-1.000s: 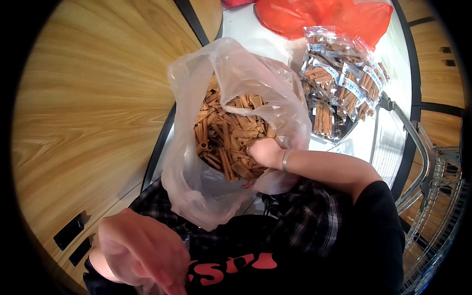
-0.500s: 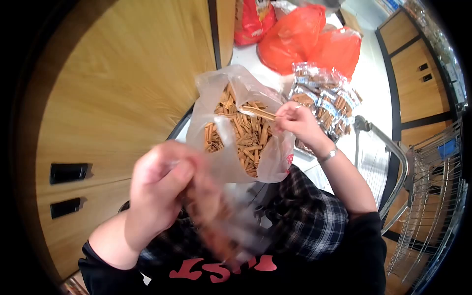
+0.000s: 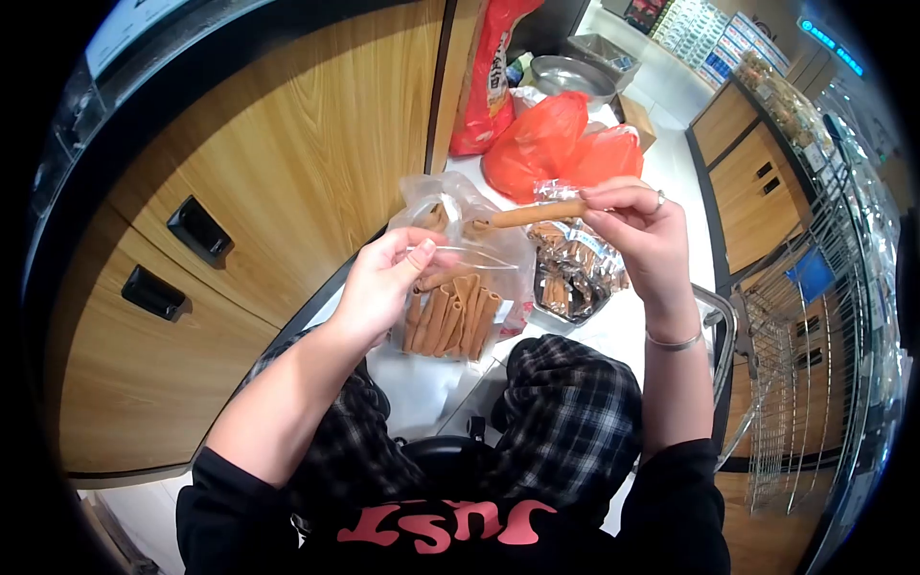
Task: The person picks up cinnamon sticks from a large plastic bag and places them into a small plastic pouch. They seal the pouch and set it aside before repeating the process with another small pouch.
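My left hand (image 3: 385,278) pinches the upper edge of a clear plastic packet (image 3: 450,321), which hangs upright with several cinnamon sticks standing inside. Between the thumb and fingers of my right hand (image 3: 637,225) is a single cinnamon stick (image 3: 539,214), held nearly level just above and to the right of the packet's mouth. Behind the packet stands a large whitish plastic bag (image 3: 517,259), partly hidden, with more cinnamon bark showing near its top. Filled clear packets of cinnamon (image 3: 585,254) lie piled in a tray below my right hand.
Red plastic bags (image 3: 546,144) and a tall red printed sack (image 3: 487,81) stand farther back, near a metal bowl (image 3: 573,79). Wooden cabinets (image 3: 316,125) rise at the left. A wire shopping cart (image 3: 781,402) stands at the right.
My left hand has moved right and forward, bringing the packet upright above the big bag. My right hand has risen out of the bag with a cinnamon stick. The view has tilted up.
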Available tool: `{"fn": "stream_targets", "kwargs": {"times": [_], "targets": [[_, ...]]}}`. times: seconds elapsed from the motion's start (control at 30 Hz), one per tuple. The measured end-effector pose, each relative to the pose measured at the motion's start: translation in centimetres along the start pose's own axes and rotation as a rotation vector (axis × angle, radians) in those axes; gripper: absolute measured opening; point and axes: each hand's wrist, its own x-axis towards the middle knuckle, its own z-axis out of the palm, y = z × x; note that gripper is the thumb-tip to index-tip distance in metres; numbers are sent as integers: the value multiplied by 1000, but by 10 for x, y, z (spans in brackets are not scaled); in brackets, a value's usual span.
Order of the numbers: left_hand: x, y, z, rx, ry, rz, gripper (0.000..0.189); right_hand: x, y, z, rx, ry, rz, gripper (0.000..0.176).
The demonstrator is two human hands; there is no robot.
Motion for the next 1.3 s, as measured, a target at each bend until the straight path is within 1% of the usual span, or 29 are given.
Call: {"fn": "stream_targets", "kwargs": {"times": [0.03,0.13,0.2,0.27,0.33,0.4,0.43,0.47,0.53,0.57,0.6,0.63,0.67,0.7,0.73,0.8,0.83,0.87,0.9,0.93,1.0,1.13,1.23,1.3], "targets": [[-1,-1,-1,-2,-7,11,25,-1,-6,5,-47,30,20,11],[-3,-1,-2,12,-34,38,27,-3,-8,14,-106,37,-27,11],[-4,-2,-3,51,-109,58,28,-5,-6,19,-93,22,-34,11],[-5,-1,-1,32,-136,51,28,-6,0,22,-86,-85,-57,11],[-6,0,1,11,-162,40,28,-6,6,23,-105,-78,-67,12],[-6,0,2,27,-211,37,27,-5,9,16,0,71,-86,12],[-6,1,4,19,-204,36,27,-5,7,14,80,94,-99,12],[-6,4,5,27,-216,12,27,-6,8,11,77,86,-94,12],[-5,6,7,28,-224,-9,26,-7,14,8,96,-22,-67,12],[-5,6,9,31,-220,-21,26,-8,18,10,72,-111,-44,12],[-4,7,10,36,-220,-33,26,-10,18,13,-22,-184,-7,11],[-4,9,12,32,-224,-36,26,-12,18,19,43,-200,27,11],[-6,13,14,44,-252,-90,26,-13,18,25,110,-217,65,12],[-7,15,15,57,-279,-145,27,-13,19,26,110,-216,73,12],[-9,16,17,54,-279,-150,27,-13,21,28,119,-226,75,12],[-11,16,19,220,-245,-212,27,-12,26,28,134,-238,81,12],[-11,15,20,220,-241,-216,27,-12,30,27,193,-205,57,12],[-12,14,21,146,-233,-209,28,-12,32,26,251,-170,32,12],[-12,12,22,72,-227,-202,29,-12,34,27,270,-179,24,12],[-11,10,22,72,-226,-204,29,-13,34,28,271,-179,25,12],[-7,5,22,55,-226,-176,31,-14,34,28,220,-263,101,11],[-3,4,25,-69,-276,-226,33,-14,37,24,242,-245,141,11],[-4,1,29,-29,-275,-239,33,-18,40,24,207,-266,212,11],[-4,-1,31,-77,-227,-282,33,-21,39,29,35,-262,177,11]]}}
